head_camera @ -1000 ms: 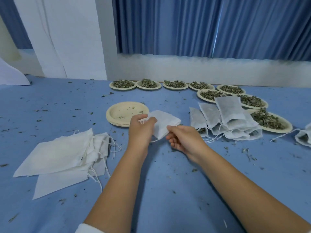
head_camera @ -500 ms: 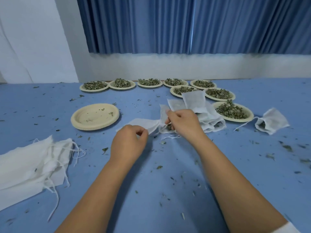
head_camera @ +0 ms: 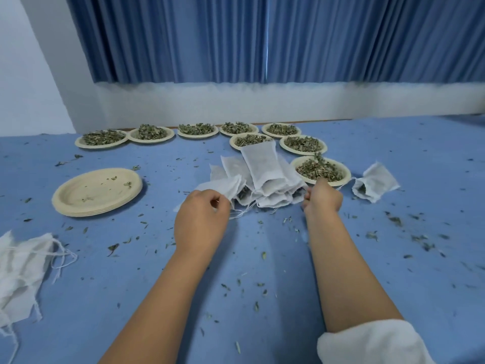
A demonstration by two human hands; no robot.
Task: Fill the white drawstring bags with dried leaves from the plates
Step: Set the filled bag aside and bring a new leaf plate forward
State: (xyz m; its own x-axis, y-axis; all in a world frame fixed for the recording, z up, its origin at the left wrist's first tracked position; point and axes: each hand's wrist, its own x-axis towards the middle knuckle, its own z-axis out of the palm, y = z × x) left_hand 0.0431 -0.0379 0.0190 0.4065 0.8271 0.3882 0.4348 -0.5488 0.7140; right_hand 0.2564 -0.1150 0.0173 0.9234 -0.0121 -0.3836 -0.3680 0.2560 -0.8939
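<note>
Left hand (head_camera: 202, 219) is gripping an empty white drawstring bag (head_camera: 223, 186) by its mouth, seemingly readying it for filling; right hand (head_camera: 323, 199), curled, its hold impossible to tell, is hovering at the nearest plate (head_camera: 348, 172), where dried leaves (head_camera: 320, 169) are waiting.

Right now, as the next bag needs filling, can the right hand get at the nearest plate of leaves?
Probably yes: the right hand is at the plate's near rim, with nothing between them.
</note>
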